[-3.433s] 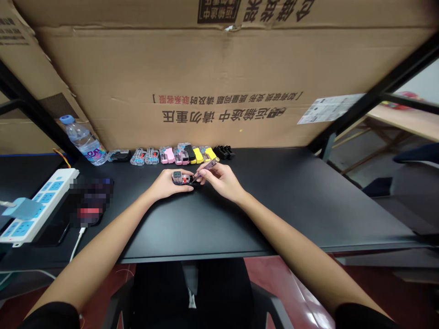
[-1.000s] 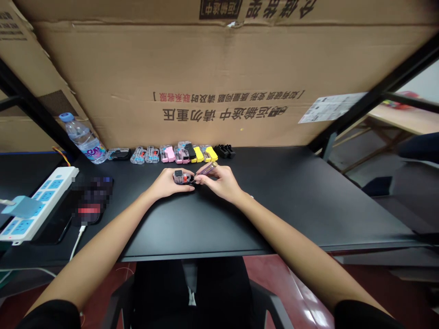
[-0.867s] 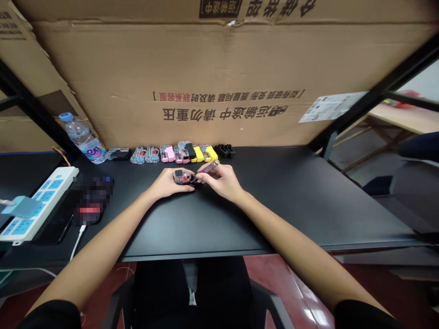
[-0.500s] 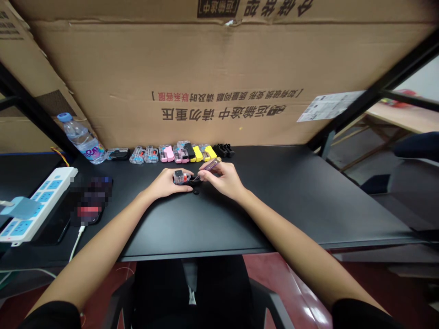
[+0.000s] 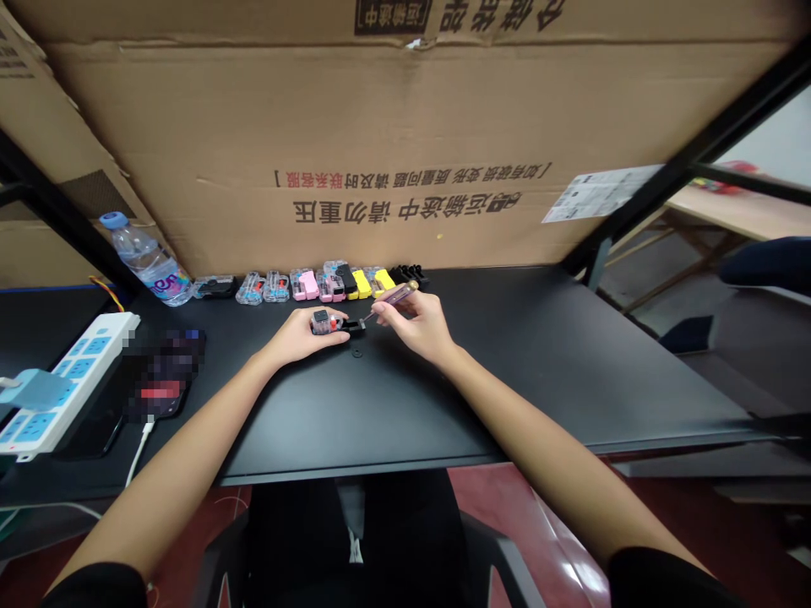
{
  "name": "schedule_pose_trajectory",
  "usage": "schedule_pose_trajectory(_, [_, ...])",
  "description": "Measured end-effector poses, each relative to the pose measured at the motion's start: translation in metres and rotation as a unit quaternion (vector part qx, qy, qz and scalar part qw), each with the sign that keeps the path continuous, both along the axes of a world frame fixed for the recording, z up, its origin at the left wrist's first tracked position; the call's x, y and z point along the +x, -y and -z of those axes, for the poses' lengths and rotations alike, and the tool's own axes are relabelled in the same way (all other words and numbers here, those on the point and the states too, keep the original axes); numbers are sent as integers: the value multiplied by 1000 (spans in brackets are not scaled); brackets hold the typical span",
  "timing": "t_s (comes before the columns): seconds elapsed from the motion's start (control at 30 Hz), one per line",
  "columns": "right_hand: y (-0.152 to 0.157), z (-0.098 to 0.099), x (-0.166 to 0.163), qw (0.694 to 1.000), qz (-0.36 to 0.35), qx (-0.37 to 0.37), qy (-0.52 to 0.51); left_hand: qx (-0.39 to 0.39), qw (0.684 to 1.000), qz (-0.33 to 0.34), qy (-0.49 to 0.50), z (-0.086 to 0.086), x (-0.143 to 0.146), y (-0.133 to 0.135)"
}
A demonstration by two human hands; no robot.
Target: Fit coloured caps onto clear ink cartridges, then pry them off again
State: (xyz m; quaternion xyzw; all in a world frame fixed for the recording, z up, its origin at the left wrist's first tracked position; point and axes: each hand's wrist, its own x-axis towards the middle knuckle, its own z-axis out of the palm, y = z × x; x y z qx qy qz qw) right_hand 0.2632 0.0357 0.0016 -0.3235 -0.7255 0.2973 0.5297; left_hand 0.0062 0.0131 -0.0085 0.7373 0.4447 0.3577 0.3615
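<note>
Between its thumb and fingers, my left hand [image 5: 297, 336] grips a small device with a clear and black casing [image 5: 326, 322], which has a red spot and a black part sticking out on its right. My right hand [image 5: 423, 326] is closed around a screwdriver [image 5: 398, 294] with a purplish, gold-ended handle. The thin shaft slants down left, its tip at or very near the black end of the device; contact is too small to make out. Just below the device, a small black ring-like part [image 5: 356, 353] lies on the black table [image 5: 355, 422].
Along the cardboard [image 5: 405, 127] at the back stand several similar small devices [image 5: 304, 285], clear, pink and yellow, with black parts [image 5: 409, 275] at the row's right end. On the left are a water bottle [image 5: 149, 262], a power strip [image 5: 69, 384] and a phone [image 5: 168, 371].
The screwdriver and my right hand have drawn slightly right and up, away from the device. More of the black protruding part shows now. My left hand keeps its grip; the view has shifted a little.
</note>
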Motion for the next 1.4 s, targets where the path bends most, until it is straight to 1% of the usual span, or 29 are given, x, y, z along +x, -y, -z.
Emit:
schedule_pose_trajectory(0.2, [-4,2,2,1000,24,0,0,-4,998,-25,58,0,-2,-7])
schedule_pose_trajectory(0.3, [-8,2,2,999,52,-2,2,-9,995,-59,84,-5,-4,-9])
schedule_pose_trajectory(0.33, [-9,2,2,999,51,-2,7,-4,993,-77,87,-7,-5,-9])
schedule_pose_trajectory(0.4, [-11,4,0,999,23,-6,27,16,990,-116,78,-9,-8,-9])
schedule_pose_trajectory(0.47, [-12,7,-3,998,-25,-24,59,41,986,-150,56,-9,-12,-10])
schedule_pose_trajectory(0.57, [-12,13,-6,991,-66,-59,100,66,983,-172,20,-6,-17,-12])
schedule_pose_trajectory(0.7, [-14,20,-8,989,-62,-69,112,62,984,-166,-12,-1,-19,-14])
schedule_pose_trajectory(0.8, [-17,21,-7,989,-53,-70,119,56,986,-157,-21,1,-20,-15])
schedule_pose_trajectory(1.0, [-21,15,4,987,-9,-69,148,51,987,-148,-28,3,-20,-15])
schedule_pose_trajectory(1.1, [-20,9,8,985,16,-87,149,47,990,-131,-28,4,-19,-15])
schedule_pose_trajectory(1.17, [-16,4,7,985,2,-106,136,46,991,-122,-27,4,-18,-15])
schedule_pose_trajectory(1.27, [-7,-4,2,981,-73,-129,122,47,992,-112,-29,3,-16,-13])
schedule_pose_trajectory(1.33, [-1,-8,-1,978,-106,-127,127,47,992,-113,-32,1,-15,-12])
schedule_pose_trajectory(1.4, [2,-9,-4,977,-112,-116,140,44,991,-117,-36,0,-15,-12])
